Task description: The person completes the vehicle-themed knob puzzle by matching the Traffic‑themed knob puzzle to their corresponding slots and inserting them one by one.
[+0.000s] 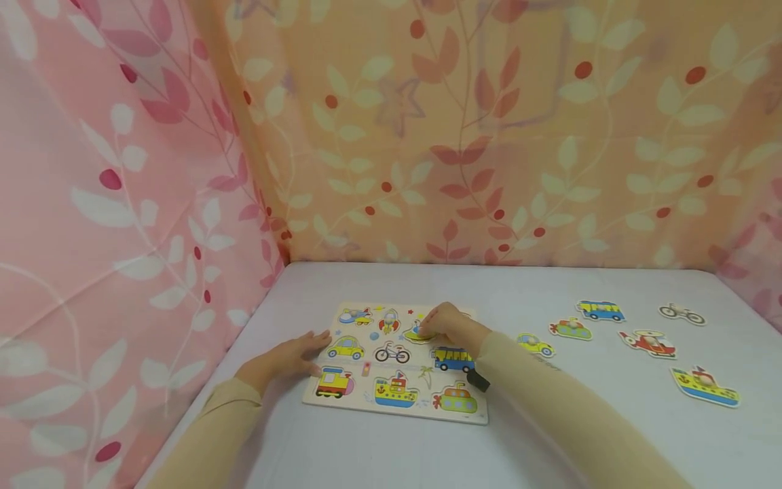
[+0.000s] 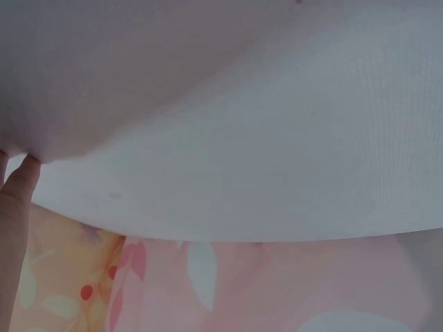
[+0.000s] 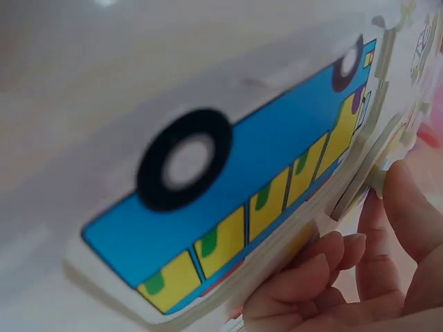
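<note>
A wooden puzzle board [image 1: 391, 363] with vehicle pictures lies on the table. My left hand [image 1: 290, 358] rests at its left edge, fingers extended; in the left wrist view only fingertips [image 2: 26, 173] show. My right hand [image 1: 455, 326] reaches over the board's upper right part. Its thumb and forefinger pinch the knob of a yellow-green puzzle piece [image 1: 417, 335], shaped like a flying saucer, at the board's surface. The right wrist view shows that pinch on the piece [image 3: 363, 169], beside the board's blue bus picture [image 3: 256, 183]. The hand hides the board's upper right corner.
Right of the board lie several loose pieces: a car [image 1: 537, 345], submarine [image 1: 571, 329], bus [image 1: 601, 311], helicopter [image 1: 650, 343], bicycle [image 1: 682, 314] and ship [image 1: 705, 387]. Airplane [image 1: 356, 317] and rocket [image 1: 388, 321] pieces sit on the board. Patterned curtains [image 1: 458, 136] surround the table.
</note>
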A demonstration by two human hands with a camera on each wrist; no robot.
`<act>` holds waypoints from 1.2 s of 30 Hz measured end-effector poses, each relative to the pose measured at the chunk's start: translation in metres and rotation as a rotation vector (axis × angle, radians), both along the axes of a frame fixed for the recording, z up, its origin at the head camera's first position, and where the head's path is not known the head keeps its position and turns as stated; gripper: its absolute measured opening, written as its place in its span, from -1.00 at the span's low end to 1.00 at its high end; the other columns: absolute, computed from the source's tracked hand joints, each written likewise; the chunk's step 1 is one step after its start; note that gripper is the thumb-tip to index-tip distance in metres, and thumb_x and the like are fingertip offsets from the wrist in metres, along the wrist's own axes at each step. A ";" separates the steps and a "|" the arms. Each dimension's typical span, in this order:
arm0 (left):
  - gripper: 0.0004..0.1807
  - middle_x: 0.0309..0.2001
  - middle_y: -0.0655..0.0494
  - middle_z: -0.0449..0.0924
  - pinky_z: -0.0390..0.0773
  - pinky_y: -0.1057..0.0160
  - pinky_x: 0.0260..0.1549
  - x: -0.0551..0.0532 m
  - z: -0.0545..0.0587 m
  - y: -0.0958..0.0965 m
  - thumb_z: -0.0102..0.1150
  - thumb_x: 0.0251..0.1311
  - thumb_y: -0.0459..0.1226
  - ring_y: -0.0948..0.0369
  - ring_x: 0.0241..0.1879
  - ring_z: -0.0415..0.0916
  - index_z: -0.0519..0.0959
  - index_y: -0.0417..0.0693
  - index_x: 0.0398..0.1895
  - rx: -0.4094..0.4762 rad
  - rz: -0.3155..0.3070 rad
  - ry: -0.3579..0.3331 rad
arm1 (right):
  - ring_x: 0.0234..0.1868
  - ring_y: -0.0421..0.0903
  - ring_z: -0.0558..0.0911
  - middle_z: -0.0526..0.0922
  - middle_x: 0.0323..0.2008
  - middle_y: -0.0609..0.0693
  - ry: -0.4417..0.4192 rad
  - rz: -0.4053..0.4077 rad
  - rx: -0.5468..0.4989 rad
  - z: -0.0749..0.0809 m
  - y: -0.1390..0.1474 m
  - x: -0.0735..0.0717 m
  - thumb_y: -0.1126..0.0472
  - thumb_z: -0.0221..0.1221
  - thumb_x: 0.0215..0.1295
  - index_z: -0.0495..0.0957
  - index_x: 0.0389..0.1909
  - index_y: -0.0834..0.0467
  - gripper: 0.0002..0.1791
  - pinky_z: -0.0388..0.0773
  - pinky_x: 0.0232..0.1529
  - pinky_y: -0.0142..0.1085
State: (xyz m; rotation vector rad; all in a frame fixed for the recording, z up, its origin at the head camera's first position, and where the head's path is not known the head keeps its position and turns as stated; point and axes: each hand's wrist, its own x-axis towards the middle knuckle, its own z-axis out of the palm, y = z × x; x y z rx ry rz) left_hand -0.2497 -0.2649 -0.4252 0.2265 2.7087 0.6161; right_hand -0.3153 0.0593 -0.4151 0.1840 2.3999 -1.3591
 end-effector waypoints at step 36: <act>-0.14 0.49 -0.26 -0.03 -0.06 -0.34 0.30 -0.001 0.002 0.000 0.38 0.08 -0.12 -0.26 0.45 -0.15 0.24 0.01 0.46 0.015 -0.028 0.015 | -0.44 -0.08 0.46 0.61 -0.36 0.05 0.023 0.097 0.122 0.000 0.004 -0.010 0.19 0.36 0.18 0.67 -0.39 0.17 -0.88 0.35 -0.42 -0.32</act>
